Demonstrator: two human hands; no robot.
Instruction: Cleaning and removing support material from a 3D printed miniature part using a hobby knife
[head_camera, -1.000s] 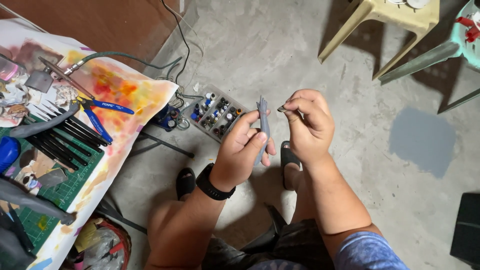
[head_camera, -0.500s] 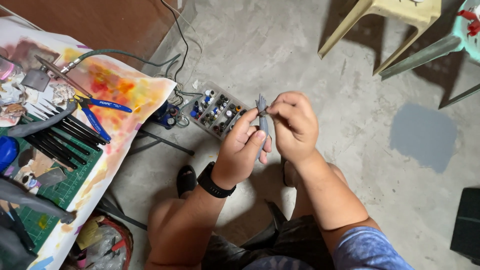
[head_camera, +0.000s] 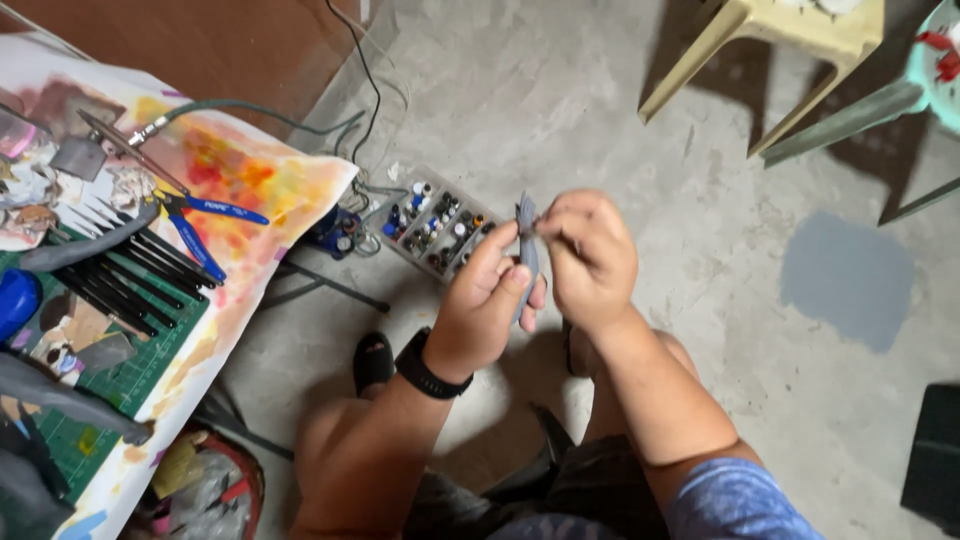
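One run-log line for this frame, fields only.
left hand: holds slim grey piece upright | right hand: fingertips pinch its top | behind: tray of small bottles on concrete floor

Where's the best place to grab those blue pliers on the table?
Take the blue pliers by the two blue handles, which spread toward the table's edge and lie free on the painted paper. Come from above on that side: the metal tip points in among the black tools, so there is probably less room there.
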